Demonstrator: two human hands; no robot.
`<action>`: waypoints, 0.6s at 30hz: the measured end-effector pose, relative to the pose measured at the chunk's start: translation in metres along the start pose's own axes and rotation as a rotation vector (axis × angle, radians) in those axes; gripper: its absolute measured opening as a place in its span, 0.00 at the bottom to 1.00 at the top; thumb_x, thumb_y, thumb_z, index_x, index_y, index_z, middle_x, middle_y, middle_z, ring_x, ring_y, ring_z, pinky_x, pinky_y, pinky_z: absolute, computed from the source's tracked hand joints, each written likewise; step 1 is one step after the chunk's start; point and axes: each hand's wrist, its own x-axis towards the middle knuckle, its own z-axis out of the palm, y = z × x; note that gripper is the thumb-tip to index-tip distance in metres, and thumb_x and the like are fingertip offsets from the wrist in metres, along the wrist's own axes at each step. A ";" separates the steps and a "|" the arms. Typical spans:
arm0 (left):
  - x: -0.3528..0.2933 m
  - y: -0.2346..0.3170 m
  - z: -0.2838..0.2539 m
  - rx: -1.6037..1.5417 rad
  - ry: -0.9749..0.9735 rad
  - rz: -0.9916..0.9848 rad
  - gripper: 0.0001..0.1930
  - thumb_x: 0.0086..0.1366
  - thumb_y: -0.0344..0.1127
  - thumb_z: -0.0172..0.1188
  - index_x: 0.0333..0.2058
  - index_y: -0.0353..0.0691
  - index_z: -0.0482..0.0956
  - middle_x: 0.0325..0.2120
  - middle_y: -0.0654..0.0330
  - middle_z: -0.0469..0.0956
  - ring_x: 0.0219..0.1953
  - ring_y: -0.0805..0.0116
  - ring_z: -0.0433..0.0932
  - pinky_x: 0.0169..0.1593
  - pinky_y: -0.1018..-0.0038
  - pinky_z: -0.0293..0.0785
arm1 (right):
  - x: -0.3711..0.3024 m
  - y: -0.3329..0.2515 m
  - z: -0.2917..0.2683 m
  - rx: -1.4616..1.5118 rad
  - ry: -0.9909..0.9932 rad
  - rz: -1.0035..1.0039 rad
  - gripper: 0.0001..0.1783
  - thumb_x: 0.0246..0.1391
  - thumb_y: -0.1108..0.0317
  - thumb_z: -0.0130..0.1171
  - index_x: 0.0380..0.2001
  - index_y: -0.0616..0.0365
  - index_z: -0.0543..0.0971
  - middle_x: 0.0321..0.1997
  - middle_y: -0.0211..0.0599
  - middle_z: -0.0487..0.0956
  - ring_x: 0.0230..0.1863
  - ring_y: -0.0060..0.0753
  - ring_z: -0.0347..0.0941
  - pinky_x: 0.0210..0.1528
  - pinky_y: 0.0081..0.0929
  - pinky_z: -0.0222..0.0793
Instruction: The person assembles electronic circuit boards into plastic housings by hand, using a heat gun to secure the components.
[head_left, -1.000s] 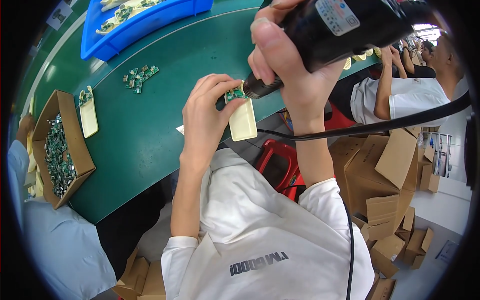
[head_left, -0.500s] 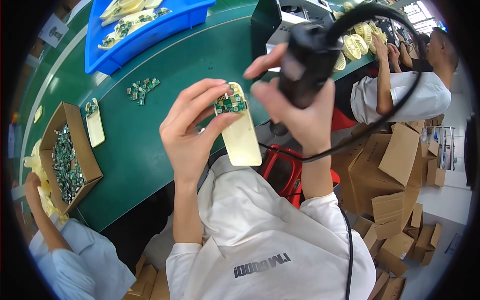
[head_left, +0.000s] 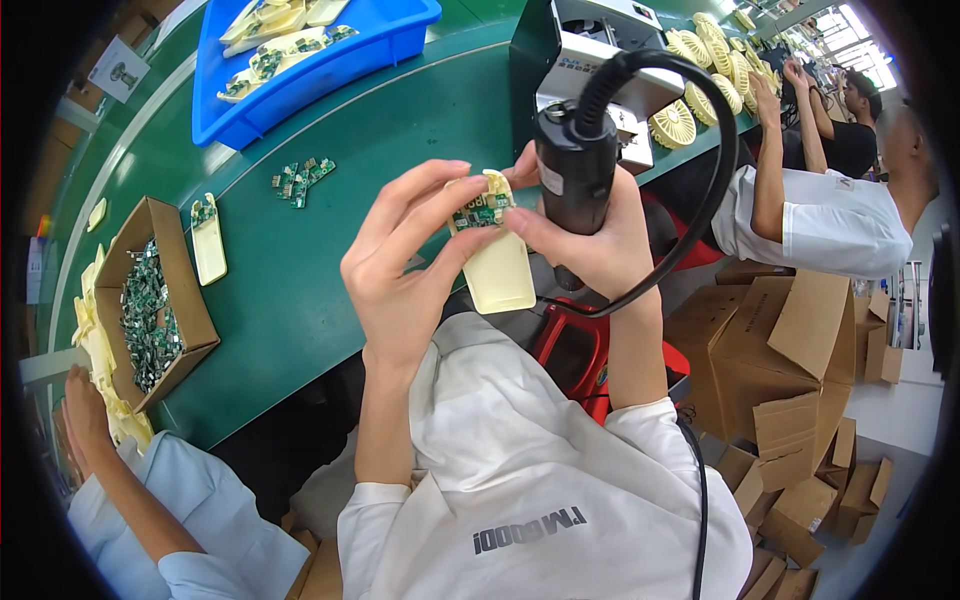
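Note:
My left hand (head_left: 395,265) pinches a long cream plastic shell (head_left: 503,275) by its upper part, fingers and thumb at the edges. A small green circuit board (head_left: 488,213) sits inside the shell's top end. A black corded electric screwdriver (head_left: 577,180) lies in my right hand (head_left: 615,245), its tip pointing down beside the shell, apart from the board. My right thumb and forefinger reach to the shell's right edge near the board. Another cream shell with a board (head_left: 208,240) rests on the green table to the left, near some loose circuit boards (head_left: 302,182).
A cardboard box (head_left: 190,300) of small circuit boards stands at left, near a co-worker's hand (head_left: 85,410). The blue bin (head_left: 300,95) holds shells with boards. A black-and-silver machine (head_left: 585,60) stands ahead. Round cream grilles (head_left: 675,122) lie beyond it; cartons (head_left: 765,330) fill the right.
My right hand has come left with the screwdriver, bringing its thumb and forefinger to the shell. The shell has shifted slightly up and right in view, still in my left hand.

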 end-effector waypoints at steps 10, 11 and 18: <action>0.001 0.009 -0.005 -0.013 -0.080 -0.023 0.19 0.49 0.17 0.67 0.43 0.34 0.82 0.46 0.57 0.77 0.46 0.66 0.79 0.49 0.72 0.81 | -0.004 0.008 0.001 -0.001 0.056 -0.024 0.20 0.44 0.81 0.66 0.42 0.65 0.73 0.37 0.36 0.80 0.20 0.12 0.68 0.20 0.13 0.62; 0.002 0.011 -0.005 -0.104 -0.067 -0.117 0.19 0.49 0.17 0.67 0.43 0.34 0.82 0.46 0.57 0.77 0.46 0.66 0.79 0.50 0.72 0.81 | -0.004 0.008 0.002 0.004 0.054 -0.027 0.20 0.44 0.81 0.66 0.42 0.65 0.73 0.36 0.36 0.80 0.20 0.12 0.68 0.20 0.13 0.61; 0.000 0.014 -0.002 -0.229 0.007 -0.246 0.18 0.50 0.18 0.67 0.42 0.35 0.83 0.46 0.56 0.78 0.46 0.65 0.80 0.50 0.72 0.79 | -0.004 0.011 0.005 0.024 0.076 0.004 0.20 0.45 0.79 0.67 0.42 0.63 0.72 0.32 0.35 0.81 0.19 0.11 0.68 0.19 0.12 0.60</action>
